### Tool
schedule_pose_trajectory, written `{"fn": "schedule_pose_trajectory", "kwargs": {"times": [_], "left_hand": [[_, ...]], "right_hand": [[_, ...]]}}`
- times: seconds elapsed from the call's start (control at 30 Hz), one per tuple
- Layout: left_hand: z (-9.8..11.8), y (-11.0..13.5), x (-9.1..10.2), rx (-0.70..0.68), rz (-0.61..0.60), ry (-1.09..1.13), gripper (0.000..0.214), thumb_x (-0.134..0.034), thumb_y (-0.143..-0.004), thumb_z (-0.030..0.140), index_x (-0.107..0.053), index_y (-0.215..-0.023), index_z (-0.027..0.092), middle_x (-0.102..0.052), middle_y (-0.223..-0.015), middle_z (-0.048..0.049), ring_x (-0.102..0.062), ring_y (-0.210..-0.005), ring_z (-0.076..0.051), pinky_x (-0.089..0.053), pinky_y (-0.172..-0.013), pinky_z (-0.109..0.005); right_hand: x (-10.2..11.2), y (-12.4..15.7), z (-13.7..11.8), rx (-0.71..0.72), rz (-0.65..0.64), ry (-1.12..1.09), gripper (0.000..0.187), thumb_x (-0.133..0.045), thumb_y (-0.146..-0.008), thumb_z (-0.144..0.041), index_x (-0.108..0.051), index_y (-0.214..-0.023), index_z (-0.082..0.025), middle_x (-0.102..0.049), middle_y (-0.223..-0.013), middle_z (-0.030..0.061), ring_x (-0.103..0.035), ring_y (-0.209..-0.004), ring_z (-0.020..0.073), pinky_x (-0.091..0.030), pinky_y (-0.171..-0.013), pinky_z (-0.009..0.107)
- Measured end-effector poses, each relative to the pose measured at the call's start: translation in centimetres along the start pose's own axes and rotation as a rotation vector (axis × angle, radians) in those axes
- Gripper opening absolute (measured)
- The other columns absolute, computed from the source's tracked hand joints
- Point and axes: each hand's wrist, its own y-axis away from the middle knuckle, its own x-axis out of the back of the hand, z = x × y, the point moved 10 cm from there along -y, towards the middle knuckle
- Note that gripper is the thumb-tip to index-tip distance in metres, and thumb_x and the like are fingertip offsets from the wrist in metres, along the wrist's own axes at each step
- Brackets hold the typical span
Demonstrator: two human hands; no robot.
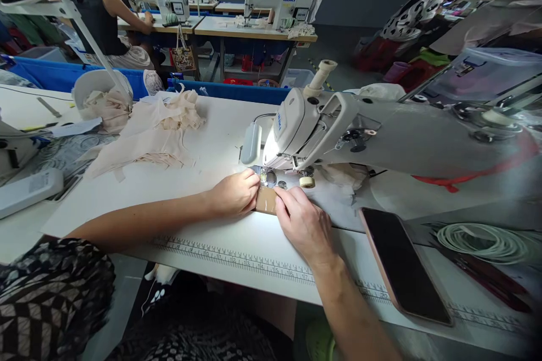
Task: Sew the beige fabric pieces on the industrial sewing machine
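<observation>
Both my hands rest on the white table at the needle of a white sewing machine [313, 130]. My left hand [235, 192] is curled, its fingertips pressing the left edge of a small tan fabric piece [266, 201]. My right hand [302, 220] lies on the right side of the same piece, fingers bent and pinching it toward the presser foot. Most of the fabric piece is hidden under my fingers.
A phone [402, 265] lies face up at the right near the table edge. A heap of beige fabric pieces [156, 130] and a white tub [99, 90] sit at the left. A coil of pale cord [483, 242] lies at the far right. Another person [101, 11] works at a machine behind.
</observation>
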Motion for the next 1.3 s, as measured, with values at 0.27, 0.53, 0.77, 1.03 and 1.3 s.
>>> {"fn": "schedule_pose_trajectory", "kwargs": {"times": [0.27, 0.53, 0.77, 1.03, 1.3], "left_hand": [[0.1, 0.1, 0.4, -0.003, -0.013, -0.018, 0.034, -0.040, -0.103, 0.020, -0.069, -0.097, 0.005, -0.066, -0.106, -0.0194, -0.060, -0.100, -0.029, -0.055, -0.090, -0.040], [-0.1, 0.1, 0.2, 0.004, -0.009, -0.004, 0.029, -0.044, -0.102, 0.020, -0.069, -0.095, 0.006, -0.066, -0.107, -0.0194, -0.060, -0.100, -0.029, -0.056, -0.089, -0.040], [-0.5, -0.1, 0.8, 0.027, 0.029, 0.008, 0.027, -0.044, -0.102, 0.019, -0.069, -0.100, 0.008, -0.067, -0.107, -0.0165, -0.062, -0.099, -0.027, -0.057, -0.088, -0.038], [-1.1, -0.6, 0.5, 0.077, -0.012, 0.029, 0.029, -0.041, -0.100, 0.016, -0.069, -0.100, 0.008, -0.068, -0.109, -0.0177, -0.063, -0.100, -0.027, -0.058, -0.088, -0.040], [-4.9, -0.1, 2.8, 0.421, -0.120, -0.055, 0.018, -0.051, -0.095, 0.012, -0.067, -0.103, 0.012, -0.068, -0.104, -0.0151, -0.064, -0.100, -0.030, -0.051, -0.078, -0.038]], "right_hand": [[-1.1, -2.4, 4.1, -0.252, -0.074, -0.250, 0.043, -0.041, -0.104, -0.045, -0.073, -0.090, -0.021, -0.074, -0.076, 0.0084, -0.065, -0.069, 0.0222, -0.045, -0.064, 0.033], [-0.6, -3.0, 4.2, -0.275, -0.007, -0.377, 0.054, -0.034, -0.105, -0.058, -0.060, -0.073, -0.023, -0.062, -0.063, 0.0065, -0.058, -0.063, 0.0195, -0.042, -0.065, 0.034], [-1.5, -2.1, 4.3, -0.320, -0.037, -0.402, 0.050, -0.035, -0.103, -0.059, -0.064, -0.084, -0.024, -0.063, -0.062, 0.0038, -0.058, -0.060, 0.0199, -0.041, -0.063, 0.033], [-0.6, -2.3, 5.1, -0.354, 0.035, -0.290, 0.054, -0.037, -0.102, -0.060, -0.062, -0.072, -0.022, -0.061, -0.059, 0.0060, -0.055, -0.057, 0.0185, -0.035, -0.060, 0.032], [0.9, -1.5, 2.5, -0.098, 0.159, -0.202, 0.043, -0.041, -0.103, -0.039, -0.078, -0.097, -0.018, -0.076, -0.076, 0.0099, -0.064, -0.063, 0.0185, -0.039, -0.060, 0.030]]}}
